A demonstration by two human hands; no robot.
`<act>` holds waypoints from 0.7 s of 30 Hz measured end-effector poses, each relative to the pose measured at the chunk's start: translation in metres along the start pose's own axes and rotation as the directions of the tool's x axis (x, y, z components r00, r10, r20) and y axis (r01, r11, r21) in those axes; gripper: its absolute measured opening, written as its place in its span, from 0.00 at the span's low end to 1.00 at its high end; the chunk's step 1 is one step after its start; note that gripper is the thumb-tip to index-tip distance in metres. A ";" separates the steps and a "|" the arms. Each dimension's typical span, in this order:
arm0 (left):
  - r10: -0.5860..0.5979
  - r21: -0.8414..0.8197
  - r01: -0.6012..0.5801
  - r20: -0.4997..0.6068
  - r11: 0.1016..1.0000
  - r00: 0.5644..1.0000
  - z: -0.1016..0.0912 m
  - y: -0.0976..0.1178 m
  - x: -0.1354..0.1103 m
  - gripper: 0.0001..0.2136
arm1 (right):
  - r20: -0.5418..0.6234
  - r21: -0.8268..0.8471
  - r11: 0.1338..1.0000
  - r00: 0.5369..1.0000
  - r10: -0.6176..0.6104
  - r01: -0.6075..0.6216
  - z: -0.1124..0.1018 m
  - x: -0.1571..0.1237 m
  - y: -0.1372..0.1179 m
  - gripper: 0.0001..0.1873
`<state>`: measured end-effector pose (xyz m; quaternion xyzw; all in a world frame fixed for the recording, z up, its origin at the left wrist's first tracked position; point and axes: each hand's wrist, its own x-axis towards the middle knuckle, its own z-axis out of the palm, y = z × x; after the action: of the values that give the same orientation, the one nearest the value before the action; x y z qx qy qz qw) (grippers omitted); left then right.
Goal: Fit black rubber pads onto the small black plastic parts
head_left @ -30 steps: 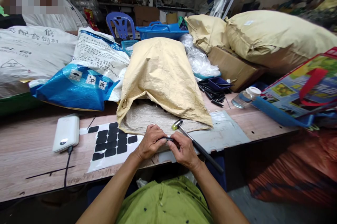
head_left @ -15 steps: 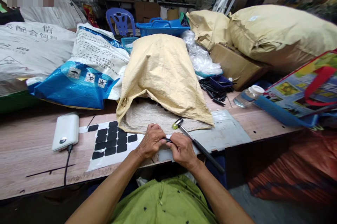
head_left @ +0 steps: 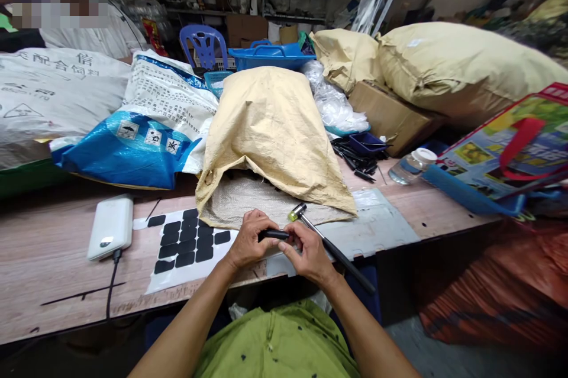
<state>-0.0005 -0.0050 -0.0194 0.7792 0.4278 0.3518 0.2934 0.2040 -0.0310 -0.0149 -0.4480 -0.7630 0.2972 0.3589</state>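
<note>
My left hand (head_left: 248,240) and my right hand (head_left: 308,254) meet at the table's near edge, both pinched on a small black bar-shaped part (head_left: 275,234) held between them. Just behind my right hand lies a small hammer (head_left: 329,245) with a yellow-tipped head and a long black handle. Left of my left hand is a white backing sheet (head_left: 155,277) carrying several black rounded pads (head_left: 186,245). A tan woven sack (head_left: 275,129) with an open mouth lies right behind my hands.
A white power bank (head_left: 110,226) with a black cable sits at the left. Blue-and-white sacks (head_left: 146,129) lie behind it. At the right are a pile of black parts with a blue tray (head_left: 364,150), a water bottle (head_left: 410,166), a cardboard box (head_left: 390,115) and a colourful bag (head_left: 510,150).
The black part now shows more fully between my fingers, turned up a little. Both hands stay in the same spot. The view has shifted slightly.
</note>
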 end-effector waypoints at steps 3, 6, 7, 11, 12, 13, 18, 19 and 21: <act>0.003 0.005 -0.003 -0.013 1.000 1.000 0.001 0.000 0.000 0.06 | -0.007 -0.001 1.000 1.000 0.007 -0.007 0.000 0.000 0.001 0.09; 0.011 -0.007 -0.012 -0.034 1.000 0.999 0.001 0.000 0.000 0.06 | 0.007 -0.006 1.000 1.000 -0.005 0.005 0.000 0.002 -0.001 0.09; 0.010 -0.009 -0.011 -0.037 1.000 0.999 0.001 0.000 0.000 0.06 | 0.014 -0.009 1.000 1.000 -0.008 0.008 0.000 0.002 -0.002 0.09; 0.013 0.001 -0.013 -0.022 1.000 1.000 0.001 0.001 0.000 0.04 | 0.013 -0.049 0.999 1.000 0.012 -0.011 0.000 0.005 -0.006 0.14; 0.018 0.006 -0.018 -0.018 1.000 1.000 0.001 0.001 0.000 0.04 | 0.012 -0.062 0.998 1.000 0.017 -0.016 0.001 0.005 -0.006 0.15; 0.023 0.011 -0.023 -0.016 1.000 1.000 0.001 0.001 0.000 0.04 | 0.014 -0.074 0.997 1.000 0.019 -0.018 0.002 0.005 -0.006 0.15; 0.046 0.057 -0.045 -0.009 0.997 0.999 0.005 0.001 -0.001 0.05 | 0.024 -0.134 0.991 1.000 -0.019 0.022 0.007 0.004 0.001 0.11; 0.053 0.064 -0.052 -0.010 0.997 0.999 0.006 0.000 -0.002 0.05 | 0.021 -0.146 0.989 0.999 -0.032 0.035 0.007 0.004 0.003 0.11; 0.071 0.075 -0.070 -0.016 0.995 0.997 0.008 -0.001 -0.003 0.04 | 0.007 -0.163 0.985 0.998 -0.059 0.060 0.008 0.004 0.005 0.12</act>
<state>0.0044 -0.0081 -0.0252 0.8009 0.4157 0.3529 0.2476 0.1987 -0.0263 -0.0224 -0.4526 -0.7981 0.2234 0.3291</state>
